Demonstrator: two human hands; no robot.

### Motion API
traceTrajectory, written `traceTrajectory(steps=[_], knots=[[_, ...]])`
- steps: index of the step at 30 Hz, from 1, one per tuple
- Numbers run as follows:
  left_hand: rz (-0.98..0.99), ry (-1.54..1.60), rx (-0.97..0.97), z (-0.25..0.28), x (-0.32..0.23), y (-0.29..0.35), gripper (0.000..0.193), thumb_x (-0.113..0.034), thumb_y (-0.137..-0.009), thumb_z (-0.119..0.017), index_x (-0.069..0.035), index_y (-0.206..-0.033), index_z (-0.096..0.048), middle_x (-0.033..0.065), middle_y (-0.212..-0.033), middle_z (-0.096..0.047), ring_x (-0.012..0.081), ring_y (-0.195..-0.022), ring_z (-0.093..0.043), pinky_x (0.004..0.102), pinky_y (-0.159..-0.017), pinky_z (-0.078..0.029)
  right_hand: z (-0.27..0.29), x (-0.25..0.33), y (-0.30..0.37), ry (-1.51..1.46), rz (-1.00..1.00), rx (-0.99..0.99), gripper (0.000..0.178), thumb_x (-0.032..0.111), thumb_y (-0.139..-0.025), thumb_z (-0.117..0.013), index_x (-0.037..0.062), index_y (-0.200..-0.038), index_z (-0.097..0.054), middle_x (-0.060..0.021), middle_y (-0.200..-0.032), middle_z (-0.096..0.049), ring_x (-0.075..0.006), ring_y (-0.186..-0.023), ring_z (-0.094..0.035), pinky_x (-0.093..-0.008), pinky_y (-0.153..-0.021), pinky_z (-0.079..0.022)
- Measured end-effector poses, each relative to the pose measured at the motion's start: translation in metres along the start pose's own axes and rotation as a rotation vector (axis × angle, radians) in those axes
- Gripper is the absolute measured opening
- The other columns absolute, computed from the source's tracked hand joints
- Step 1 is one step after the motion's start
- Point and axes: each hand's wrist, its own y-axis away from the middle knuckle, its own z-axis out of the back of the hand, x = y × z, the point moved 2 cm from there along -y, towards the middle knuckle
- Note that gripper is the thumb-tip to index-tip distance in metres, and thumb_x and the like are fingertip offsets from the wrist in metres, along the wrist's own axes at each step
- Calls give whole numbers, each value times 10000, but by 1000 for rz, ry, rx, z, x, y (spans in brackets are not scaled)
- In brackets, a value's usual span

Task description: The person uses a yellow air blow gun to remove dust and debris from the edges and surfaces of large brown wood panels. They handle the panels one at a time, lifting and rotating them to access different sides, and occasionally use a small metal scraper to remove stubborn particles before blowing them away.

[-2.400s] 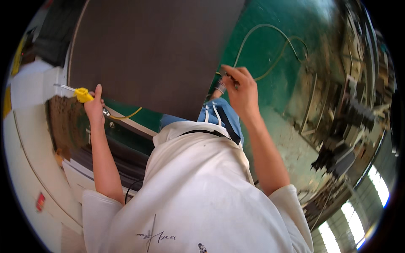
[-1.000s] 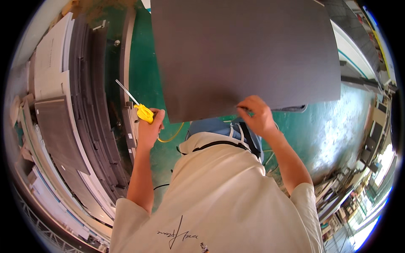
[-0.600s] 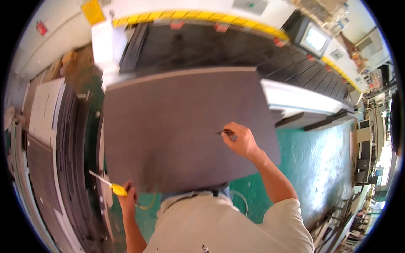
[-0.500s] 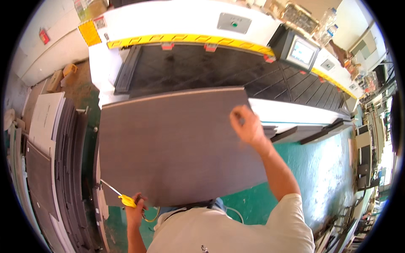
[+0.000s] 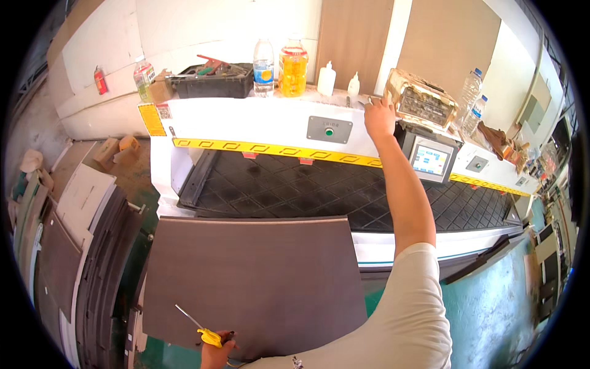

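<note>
My left hand [image 5: 216,355] is closed round a yellow air blow gun [image 5: 209,337], whose thin metal nozzle points up and left over a dark brown panel [image 5: 258,277]. The panel lies flat in front of me, a pale edge along its far side. Stretched far forward, my right hand [image 5: 380,120] is at the top ledge of the white machine [image 5: 246,120]. Its fingers are bent together beside small slim items on the ledge; what they grip, if anything, is too small to make out. White squeeze bottles [image 5: 326,80] stand just left of it.
A touchscreen [image 5: 428,158] hangs right of my forearm, below a dusty box [image 5: 424,101]. Drink bottles [image 5: 293,69] and a black tool bin [image 5: 212,81] share the ledge. Under it runs a black, grooved bed [image 5: 276,184]. Stacked panels [image 5: 101,258] lean at the left.
My right hand has gone from above the panel up to the machine's ledge. The blow gun, in my left hand, is now over the panel. The view has tilted up, showing more ledge.
</note>
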Motion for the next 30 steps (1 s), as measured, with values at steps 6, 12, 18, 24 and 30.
traceTrajectory(steps=[6, 12, 18, 24, 30], knots=[[89, -126, 10, -1, -34, -2, 392, -196, -1016, -648, 5, -1348, -598, 80, -1092, -734, 110, -776, -659, 245, -596, -511, 22, 65, 49, -167, -196, -209, 433, 214, -838, -745, 110, -1254, -689, -130, -1406, -541, -322, -1345, -457, -512, -1080, -382], [104, -119, 221, -28, -40, -28, 397, -237, -1004, -677, -10, -1324, -623, 35, -989, -730, 81, -702, -602, 228, -575, -473, 173, 256, 331, -1671, 628, 949, 513, 374, -969, -698, 59, -1365, -614, -179, -1249, -674, -354, -1181, -649, -425, -1026, -526], [74, -108, 201, -37, -55, -29, 323, -226, -1000, -685, -14, -1243, -663, 27, -957, -729, 70, -696, -585, 236, -565, -455, 191, 297, 403, -1897, 652, 1018, 213, 240, -1022, -597, 94, -1124, -714, -121, -1009, -645, -337, -961, -645, -444, -825, -540], [159, -316, -74, 13, 3, -8, 227, -226, -1001, -679, -13, -1076, -706, 54, -925, -736, 123, -745, -652, 275, -605, -509, 131, 167, 119, -1120, -136, 156, 63, 176, -897, -713, 119, -923, -703, -78, -930, -675, -309, -891, -647, -422, -773, -520], [212, -853, -58, 28, 21, 14, 253, -237, -922, -720, -14, -1041, -715, 125, -950, -759, 237, -832, -737, 356, -745, -583, 7, 85, -40, -454, -115, -264, 180, 238, -840, -791, 78, -866, -712, -113, -926, -704, -308, -956, -651, -451, -828, -530]])
